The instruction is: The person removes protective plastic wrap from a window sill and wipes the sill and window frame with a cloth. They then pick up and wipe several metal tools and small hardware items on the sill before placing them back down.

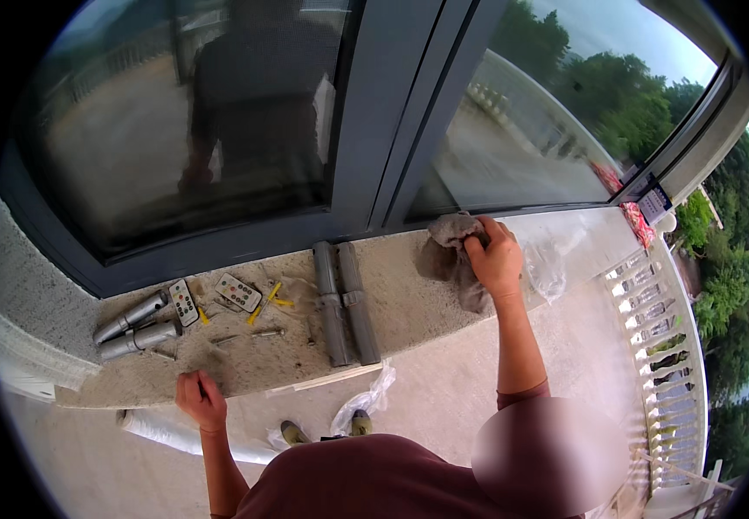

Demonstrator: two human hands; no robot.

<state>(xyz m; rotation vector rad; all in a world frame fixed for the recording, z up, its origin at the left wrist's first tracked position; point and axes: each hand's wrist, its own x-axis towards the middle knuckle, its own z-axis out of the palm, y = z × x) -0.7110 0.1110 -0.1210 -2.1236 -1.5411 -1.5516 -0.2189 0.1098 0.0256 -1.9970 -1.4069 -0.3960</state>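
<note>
My right hand point(496, 258) grips a crumpled grey-brown rag point(457, 235) at the foot of the dark-framed window point(355, 162), over the rough stone sill point(407, 311). Part of the rag hangs down onto the sill. At the sill's front edge on the left is my left hand point(200, 401), its fingers curled, with nothing visible in them. Between the hands two grey metal tubes point(346, 305) lie side by side across the sill. Left of them are two small white remote controls point(238, 292), yellow plastic wall plugs point(264, 303) and several screws point(268, 333).
Two shorter metal tubes point(138, 329) lie at the sill's left end. Clear plastic film point(546, 263) is right of the rag, with a red patterned packet point(638, 224) farther right. Below are a roll of plastic film point(167, 434) and a loose plastic sheet point(368, 396). A balustrade point(666, 363) stands right.
</note>
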